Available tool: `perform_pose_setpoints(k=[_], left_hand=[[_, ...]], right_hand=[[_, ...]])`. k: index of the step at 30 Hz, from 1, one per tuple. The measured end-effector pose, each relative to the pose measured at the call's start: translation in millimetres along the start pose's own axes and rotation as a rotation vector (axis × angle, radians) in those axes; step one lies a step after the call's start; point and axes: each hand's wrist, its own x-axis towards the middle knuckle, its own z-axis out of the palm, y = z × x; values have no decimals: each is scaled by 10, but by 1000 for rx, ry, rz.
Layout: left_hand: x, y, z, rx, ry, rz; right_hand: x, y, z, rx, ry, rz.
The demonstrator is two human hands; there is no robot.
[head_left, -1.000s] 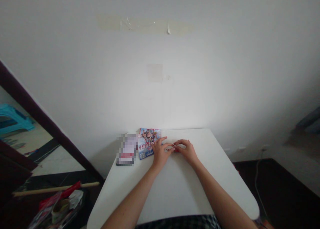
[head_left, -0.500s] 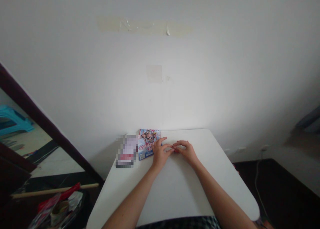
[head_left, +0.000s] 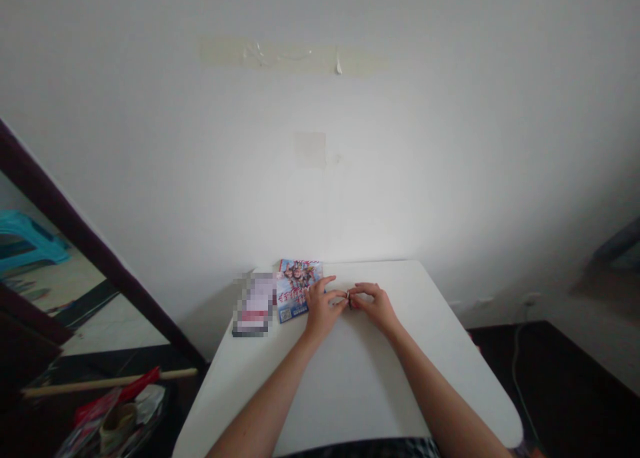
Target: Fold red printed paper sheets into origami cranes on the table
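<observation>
My left hand (head_left: pixel 321 309) and my right hand (head_left: pixel 373 305) rest on the far part of a white table (head_left: pixel 350 378), fingertips meeting at the middle. Both hands are pinched on a tiny object (head_left: pixel 348 299) between them; it is too small to name. Just left of my left hand lies a colourful printed packet (head_left: pixel 297 289), partly under my fingers. Further left lies a blurred-out flat item (head_left: pixel 255 305) near the table's corner.
A white wall (head_left: pixel 320 145) stands directly behind the table. To the left is a dark-framed mirror (head_left: pixel 60 271), with a wooden stick (head_left: pixel 105 380) and a bag of clutter (head_left: pixel 115 415) on the floor. Dark floor and a cable (head_left: pixel 517 371) lie to the right.
The hands have stayed together at the same spot, fingers shifting only slightly. The view has tilted a little.
</observation>
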Motion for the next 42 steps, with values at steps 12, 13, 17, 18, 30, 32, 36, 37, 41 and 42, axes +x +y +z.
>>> perform_pose_setpoints(k=[12,13,17,18,30,32,36,37,41,42], left_hand=[[5,-12,42,-12,40,6],[6,-10,43,-13,43,5],[1,6,47,-21,52,9],[-2,9,49,-27,55,12],[1,-2,63,-80,76,-7],[1,1,64,-73,84,-5],[-2,11,63,-68,90,-13],[-3,13,63,-70,91,-16],[-6,11,65,-81,89,-26],[-7,9,65,-85,87,-29]], right_hand=[[-26,-53,10,-58,65,-68],[-30,-58,12,-66,62,-70],[-43,-72,31,-80,61,-90],[-46,-74,40,-82,66,-93],[-52,-45,80,-23,74,-25],[-52,-46,78,-30,102,-19],[-58,-59,80,-50,125,-21],[-61,-62,82,-48,127,-17],[-71,-82,96,-39,130,-11],[-74,-89,100,-36,128,-13]])
